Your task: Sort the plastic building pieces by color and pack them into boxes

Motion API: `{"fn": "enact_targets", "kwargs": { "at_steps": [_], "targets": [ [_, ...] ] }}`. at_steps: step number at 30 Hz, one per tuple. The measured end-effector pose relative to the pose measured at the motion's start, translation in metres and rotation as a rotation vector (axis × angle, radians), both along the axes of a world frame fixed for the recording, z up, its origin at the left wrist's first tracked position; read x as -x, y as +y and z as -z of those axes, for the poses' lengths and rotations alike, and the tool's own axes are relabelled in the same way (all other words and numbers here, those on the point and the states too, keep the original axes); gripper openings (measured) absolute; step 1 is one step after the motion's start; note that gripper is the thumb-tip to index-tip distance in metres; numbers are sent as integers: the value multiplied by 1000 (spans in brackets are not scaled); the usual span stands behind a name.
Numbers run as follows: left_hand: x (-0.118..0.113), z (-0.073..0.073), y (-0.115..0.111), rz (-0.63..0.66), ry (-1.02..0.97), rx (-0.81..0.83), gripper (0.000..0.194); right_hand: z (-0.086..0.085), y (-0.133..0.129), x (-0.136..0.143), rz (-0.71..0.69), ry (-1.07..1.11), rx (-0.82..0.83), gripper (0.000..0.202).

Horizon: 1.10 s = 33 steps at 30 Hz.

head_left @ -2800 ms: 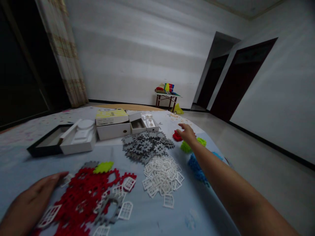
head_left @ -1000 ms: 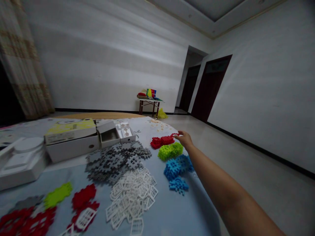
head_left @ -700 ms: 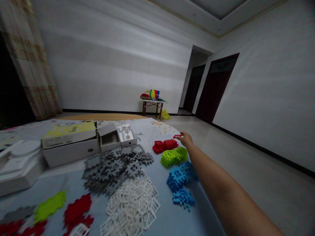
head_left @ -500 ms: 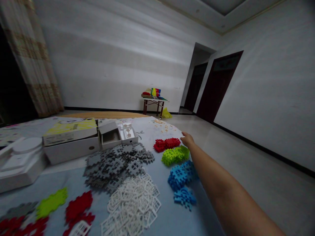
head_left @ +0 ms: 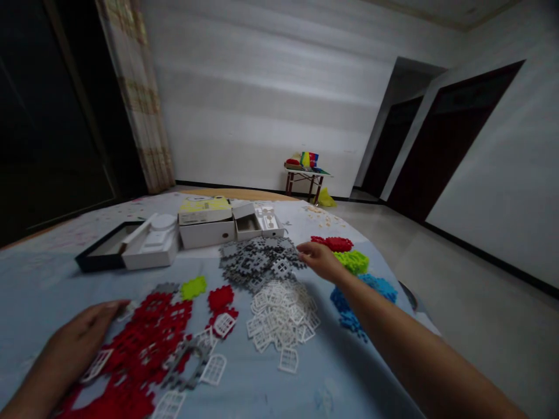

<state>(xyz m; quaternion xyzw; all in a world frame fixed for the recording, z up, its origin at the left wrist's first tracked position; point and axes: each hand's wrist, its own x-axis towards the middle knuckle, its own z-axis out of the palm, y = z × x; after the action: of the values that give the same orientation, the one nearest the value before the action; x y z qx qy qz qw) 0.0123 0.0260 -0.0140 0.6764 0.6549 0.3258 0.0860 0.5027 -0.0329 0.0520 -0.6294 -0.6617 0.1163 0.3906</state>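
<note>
My left hand [head_left: 82,337] is at the lower left, beside the heap of red pieces [head_left: 152,331], its fingers by a small white piece [head_left: 126,311]; whether it grips that piece is unclear. My right hand [head_left: 317,259] hovers at the right edge of the grey piece pile [head_left: 257,259], fingertips bent together; anything between them is too small to make out. Beneath it lies a pile of white window frames [head_left: 283,314]. To its right are red pieces [head_left: 338,243], lime green pieces [head_left: 354,262] and blue pieces [head_left: 349,308], partly behind my right forearm.
Along the back of the cloth-covered table [head_left: 244,378] stand a yellow-and-white box [head_left: 205,227], small open white boxes [head_left: 248,224] and a black-rimmed box [head_left: 102,253]. Small tan bits [head_left: 325,216] lie near the far right edge. Beyond is a small side table [head_left: 308,171].
The view has turned left and shows more of the table. My right hand has come from beside the red and green pieces to the grey pile. My left hand is now visible.
</note>
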Motion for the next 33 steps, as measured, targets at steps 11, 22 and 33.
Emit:
{"fn": "enact_targets", "kwargs": {
  "at_steps": [11, 22, 33],
  "targets": [
    [-8, -8, -5, 98, -96, 103, 53, 2, -4, 165, -440, -703, 87, 23],
    [-12, -10, -10, 138, -95, 80, 47, 7, 0, 169, -296, -239, 106, 25],
    [-13, -11, -8, 162, -55, 109, 52, 14, -20, 184, -221, -319, 205, 35]
  ]
}}
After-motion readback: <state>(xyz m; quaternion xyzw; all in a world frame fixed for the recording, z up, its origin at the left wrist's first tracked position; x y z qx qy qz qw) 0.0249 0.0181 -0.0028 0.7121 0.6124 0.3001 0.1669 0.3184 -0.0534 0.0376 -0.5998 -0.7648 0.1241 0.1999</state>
